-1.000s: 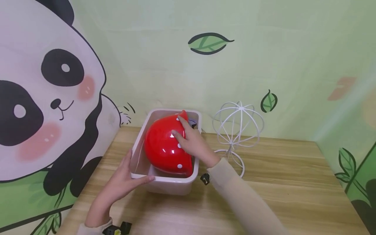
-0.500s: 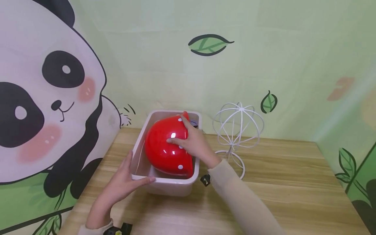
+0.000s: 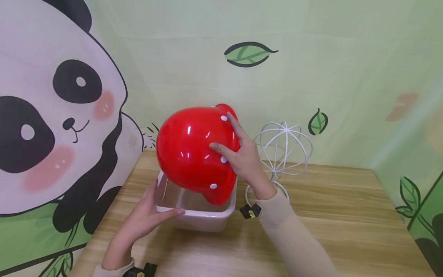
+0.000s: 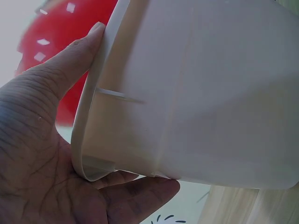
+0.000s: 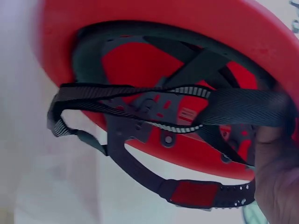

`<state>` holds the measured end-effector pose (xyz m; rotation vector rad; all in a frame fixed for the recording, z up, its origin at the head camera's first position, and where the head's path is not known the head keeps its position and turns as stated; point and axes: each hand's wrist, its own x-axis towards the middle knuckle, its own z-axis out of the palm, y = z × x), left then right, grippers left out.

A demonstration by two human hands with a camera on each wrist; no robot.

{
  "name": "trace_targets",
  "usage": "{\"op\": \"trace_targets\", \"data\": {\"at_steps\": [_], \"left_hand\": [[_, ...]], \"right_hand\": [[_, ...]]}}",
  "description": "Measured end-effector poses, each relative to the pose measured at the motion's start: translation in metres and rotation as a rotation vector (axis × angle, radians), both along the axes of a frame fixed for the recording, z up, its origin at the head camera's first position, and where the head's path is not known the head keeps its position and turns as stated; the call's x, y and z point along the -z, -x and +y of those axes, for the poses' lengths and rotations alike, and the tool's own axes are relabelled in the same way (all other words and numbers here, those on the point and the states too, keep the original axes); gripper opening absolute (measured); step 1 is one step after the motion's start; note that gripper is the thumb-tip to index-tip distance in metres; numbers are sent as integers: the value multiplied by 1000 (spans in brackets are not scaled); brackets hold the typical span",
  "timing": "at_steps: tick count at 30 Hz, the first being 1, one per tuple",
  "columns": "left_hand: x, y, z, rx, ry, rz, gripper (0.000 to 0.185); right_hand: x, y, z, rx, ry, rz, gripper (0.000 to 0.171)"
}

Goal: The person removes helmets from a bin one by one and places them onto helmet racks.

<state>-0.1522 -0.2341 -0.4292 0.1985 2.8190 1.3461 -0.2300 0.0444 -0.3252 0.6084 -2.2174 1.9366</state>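
Observation:
A glossy red helmet [image 3: 194, 150] with white dots hangs above a white plastic bin [image 3: 199, 215] on the wooden table. My right hand [image 3: 238, 157] grips the helmet's right edge, fingers over the shell. The right wrist view shows the red helmet [image 5: 261, 32] from below, with black straps [image 5: 154, 112] and a thumb [image 5: 275, 177] inside the rim. My left hand [image 3: 149, 213] holds the bin's near-left corner, thumb on the rim. In the left wrist view the left hand [image 4: 42, 154] wraps that corner of the bin [image 4: 196, 88], with the helmet [image 4: 60, 42] behind.
A white wire globe stand [image 3: 282, 148] sits on the table just right of the bin, behind my right wrist. The panda wall [image 3: 52, 127] closes the left side and a green wall [image 3: 311, 57] the back. The table [image 3: 346, 215] stretches out to the right.
My right hand has lifted the red helmet up out of the bin; it now hangs above it. The left hand stays on the bin's corner.

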Motion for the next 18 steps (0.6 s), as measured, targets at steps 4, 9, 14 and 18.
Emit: {"op": "trace_targets", "data": {"at_steps": [4,9,14,18], "left_hand": [[-1,0,2,-9,-20,-25,122],[0,0,0,-33,26,-41,125],[3,-1,-2,-44,60,-18,129],[3,-2,-2,-47,73,-9,130]], "right_hand": [[-25,-16,15,-11,242,22,75],[-39,-21,36,-31,479,93,67],[-53,-28,56,-49,586,155,62],[-57,-30,74,-28,638,191,59]]}}
